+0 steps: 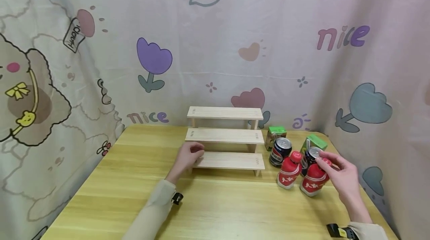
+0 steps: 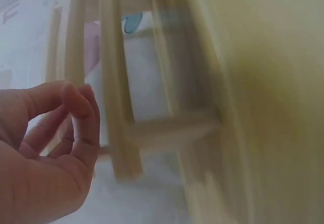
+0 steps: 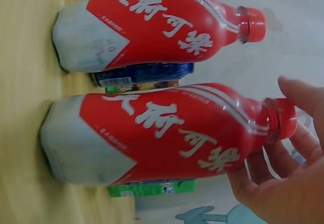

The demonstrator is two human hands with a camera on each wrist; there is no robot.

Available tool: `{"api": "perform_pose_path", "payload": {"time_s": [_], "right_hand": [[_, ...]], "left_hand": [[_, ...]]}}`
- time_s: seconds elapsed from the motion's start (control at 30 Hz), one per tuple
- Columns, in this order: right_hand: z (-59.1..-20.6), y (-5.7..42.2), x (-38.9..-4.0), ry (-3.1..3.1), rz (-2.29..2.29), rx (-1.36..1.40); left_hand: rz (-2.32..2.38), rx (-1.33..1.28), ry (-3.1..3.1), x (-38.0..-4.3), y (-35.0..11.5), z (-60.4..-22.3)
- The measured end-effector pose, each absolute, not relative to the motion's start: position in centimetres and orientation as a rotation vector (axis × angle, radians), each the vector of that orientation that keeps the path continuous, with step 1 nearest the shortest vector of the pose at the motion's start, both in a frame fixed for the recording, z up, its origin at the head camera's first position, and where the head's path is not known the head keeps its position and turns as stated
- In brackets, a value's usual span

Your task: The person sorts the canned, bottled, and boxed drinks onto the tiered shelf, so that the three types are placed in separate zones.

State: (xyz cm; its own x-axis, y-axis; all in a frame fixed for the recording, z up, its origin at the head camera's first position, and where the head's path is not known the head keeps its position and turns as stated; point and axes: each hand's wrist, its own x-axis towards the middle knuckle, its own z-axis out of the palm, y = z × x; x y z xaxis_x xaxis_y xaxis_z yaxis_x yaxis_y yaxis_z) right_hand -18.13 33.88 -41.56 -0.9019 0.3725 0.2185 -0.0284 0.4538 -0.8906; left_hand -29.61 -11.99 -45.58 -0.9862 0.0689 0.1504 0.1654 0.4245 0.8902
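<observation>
Beige sleeves [image 1: 147, 210] at lower edge, dark wristbands [image 1: 177, 198] showing. Right hand [image 1: 344, 173] at the right-hand Tianfu Cola bottle [image 1: 314, 182], upright on the bench [image 1: 218, 210]: fingers bent about its red cap, thumb spread; whether gripping, cannot tell. Label: 天府可樂, white on red. Matching bottle [image 1: 289, 173] just left, capped. Behind: two dark cans [image 1: 280, 153], silver lids, print too small; two green-topped cartons [image 1: 276, 134]. Left hand [image 1: 189, 155]: fingers loosely curled, holding nothing, beside the three-tier wooden rack's lowest shelf [image 1: 230, 161]. Curtain [image 1: 285, 12] reads "nice" twice.
</observation>
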Motion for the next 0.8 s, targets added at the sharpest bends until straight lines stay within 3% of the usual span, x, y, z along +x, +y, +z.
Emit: {"api": "perform_pose_path", "payload": {"time_s": [0.47, 0.8], "right_hand": [[-43.2, 35.3, -18.1, -2.521, 1.463, -0.366], [-44.3, 35.8, -18.0, -2.606, 1.373, -0.379]], "left_hand": [[-1.408, -0.236, -2.658, -28.6, -16.6, -47.8], [-1.718, -0.153, -2.688, -28.9, -17.6, -47.9]]}}
